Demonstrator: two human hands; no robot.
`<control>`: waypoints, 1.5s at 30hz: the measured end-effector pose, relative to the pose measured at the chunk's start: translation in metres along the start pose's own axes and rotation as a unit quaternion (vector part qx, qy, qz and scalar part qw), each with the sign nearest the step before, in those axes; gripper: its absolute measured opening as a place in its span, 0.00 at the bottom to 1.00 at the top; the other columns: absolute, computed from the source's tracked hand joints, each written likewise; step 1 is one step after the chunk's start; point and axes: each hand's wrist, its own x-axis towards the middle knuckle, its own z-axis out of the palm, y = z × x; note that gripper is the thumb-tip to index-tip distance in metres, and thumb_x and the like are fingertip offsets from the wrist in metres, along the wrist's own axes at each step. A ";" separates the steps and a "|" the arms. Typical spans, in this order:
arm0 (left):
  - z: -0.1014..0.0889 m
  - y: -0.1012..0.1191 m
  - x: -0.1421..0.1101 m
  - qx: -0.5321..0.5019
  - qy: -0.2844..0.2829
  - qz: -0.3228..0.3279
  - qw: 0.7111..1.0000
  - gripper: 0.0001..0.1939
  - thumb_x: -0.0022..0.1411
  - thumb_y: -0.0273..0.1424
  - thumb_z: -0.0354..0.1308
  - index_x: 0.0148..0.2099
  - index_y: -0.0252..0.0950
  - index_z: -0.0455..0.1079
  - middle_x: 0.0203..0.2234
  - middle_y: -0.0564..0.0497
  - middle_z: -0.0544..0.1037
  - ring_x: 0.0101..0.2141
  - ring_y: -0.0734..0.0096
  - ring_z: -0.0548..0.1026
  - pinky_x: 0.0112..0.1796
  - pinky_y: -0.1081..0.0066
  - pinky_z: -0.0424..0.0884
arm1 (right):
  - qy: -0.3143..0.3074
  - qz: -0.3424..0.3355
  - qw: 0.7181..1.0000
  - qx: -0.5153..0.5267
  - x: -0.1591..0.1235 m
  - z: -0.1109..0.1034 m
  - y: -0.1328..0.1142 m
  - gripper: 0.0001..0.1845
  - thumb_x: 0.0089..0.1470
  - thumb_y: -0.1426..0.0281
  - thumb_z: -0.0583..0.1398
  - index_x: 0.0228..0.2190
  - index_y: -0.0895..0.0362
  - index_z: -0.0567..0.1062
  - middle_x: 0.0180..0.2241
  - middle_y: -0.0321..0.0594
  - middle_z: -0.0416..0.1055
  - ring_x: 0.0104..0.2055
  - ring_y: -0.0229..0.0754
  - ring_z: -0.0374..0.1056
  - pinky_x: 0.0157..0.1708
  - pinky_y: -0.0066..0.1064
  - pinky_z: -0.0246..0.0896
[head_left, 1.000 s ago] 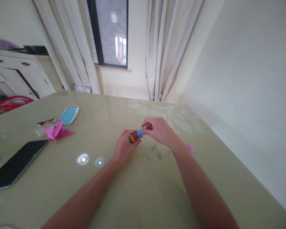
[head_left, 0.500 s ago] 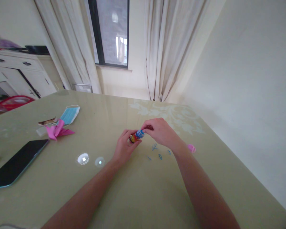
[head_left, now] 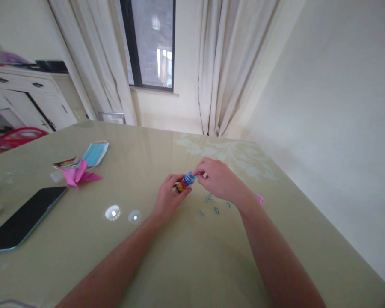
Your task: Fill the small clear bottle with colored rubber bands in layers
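My left hand (head_left: 167,199) is curled around a small colourful tube-shaped object (head_left: 185,182) with red, yellow and blue on it, held just above the table. My right hand (head_left: 218,180) pinches the tube's blue upper end with fingertips together. Several small blue rubber bands (head_left: 214,208) lie loose on the table just below my right wrist. A small pink thing (head_left: 259,199) sits on the table beside my right forearm, partly hidden by it.
On the glossy greenish table (head_left: 186,256) lie a dark tablet (head_left: 22,218) at the left, a pink folded paper (head_left: 78,175), a blue face mask (head_left: 94,154) and a small card (head_left: 64,163). A wall runs along the right; curtains and a window stand behind.
My hands have stayed together on the tube; my right fingers shifted slightly on its blue end. The view has drifted a little.
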 end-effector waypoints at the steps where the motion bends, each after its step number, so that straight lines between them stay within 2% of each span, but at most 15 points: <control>1: 0.000 0.000 0.000 0.001 0.000 0.001 1.000 0.17 0.62 0.33 0.69 0.53 0.39 0.77 0.44 0.47 0.79 0.44 0.62 0.79 0.46 0.61 0.78 | 0.007 0.003 1.000 -0.001 -0.001 -0.001 -0.001 0.14 0.60 0.78 0.61 0.39 0.55 0.86 0.41 0.42 0.80 0.41 0.42 0.73 0.45 0.31 0.63; 5: 0.000 0.001 0.000 0.013 -0.005 0.006 1.000 0.16 0.62 0.33 0.69 0.52 0.40 0.77 0.44 0.47 0.79 0.45 0.61 0.79 0.47 0.61 0.78 | 0.011 0.000 1.000 -0.004 -0.002 -0.005 -0.004 0.15 0.61 0.77 0.59 0.39 0.54 0.86 0.42 0.42 0.80 0.43 0.43 0.74 0.47 0.31 0.63; 10: -0.001 0.001 -0.001 0.022 -0.008 0.018 1.000 0.16 0.63 0.33 0.68 0.53 0.40 0.77 0.44 0.47 0.79 0.45 0.61 0.79 0.47 0.61 0.78 | -0.043 0.001 0.998 -0.036 -0.003 0.004 -0.006 0.16 0.63 0.76 0.57 0.39 0.52 0.85 0.46 0.42 0.79 0.45 0.45 0.74 0.44 0.32 0.63; 16: -0.001 0.000 -0.001 0.023 -0.015 0.025 0.999 0.16 0.63 0.32 0.68 0.53 0.41 0.77 0.45 0.46 0.78 0.46 0.61 0.78 0.49 0.60 0.78 | -0.083 -0.006 0.995 -0.063 -0.003 0.009 -0.008 0.16 0.67 0.74 0.56 0.39 0.53 0.84 0.45 0.44 0.78 0.46 0.46 0.74 0.43 0.32 0.63; 24: 0.002 -0.001 -0.002 0.007 -0.015 0.013 1.000 0.17 0.63 0.33 0.68 0.54 0.40 0.76 0.45 0.46 0.78 0.46 0.61 0.79 0.49 0.58 0.79 | -0.030 0.002 0.999 -0.031 -0.011 -0.009 -0.009 0.21 0.67 0.77 0.53 0.41 0.52 0.85 0.46 0.43 0.79 0.46 0.45 0.75 0.46 0.31 0.63; 32: 0.001 0.000 -0.002 0.000 -0.014 0.012 1.000 0.17 0.63 0.34 0.68 0.54 0.41 0.77 0.45 0.46 0.79 0.46 0.61 0.79 0.49 0.59 0.80 | -0.094 0.009 0.993 -0.066 -0.004 0.010 -0.006 0.17 0.66 0.75 0.56 0.39 0.51 0.85 0.44 0.43 0.79 0.44 0.44 0.75 0.42 0.31 0.63; 36: 0.000 0.001 -0.002 -0.014 -0.011 0.006 1.000 0.16 0.63 0.34 0.68 0.53 0.41 0.77 0.45 0.47 0.78 0.45 0.62 0.80 0.48 0.60 0.81 | -0.071 0.008 0.996 -0.051 -0.003 0.008 -0.006 0.19 0.66 0.76 0.55 0.39 0.51 0.85 0.45 0.43 0.80 0.46 0.44 0.75 0.44 0.30 0.63; 41: 0.002 0.003 -0.001 -0.020 -0.014 -0.005 1.000 0.16 0.62 0.34 0.68 0.53 0.40 0.77 0.44 0.47 0.78 0.45 0.63 0.81 0.47 0.60 0.81 | -0.031 0.035 0.999 -0.027 -0.006 -0.005 -0.010 0.20 0.66 0.77 0.52 0.39 0.53 0.84 0.46 0.43 0.81 0.48 0.46 0.75 0.46 0.32 0.63; 45: 0.004 0.002 -0.002 -0.037 -0.019 -0.011 0.999 0.16 0.62 0.35 0.68 0.52 0.40 0.76 0.44 0.48 0.79 0.45 0.63 0.81 0.47 0.60 0.82 | 0.021 0.044 0.999 0.001 -0.017 -0.013 -0.005 0.14 0.66 0.74 0.56 0.41 0.54 0.82 0.45 0.41 0.81 0.46 0.44 0.75 0.45 0.32 0.63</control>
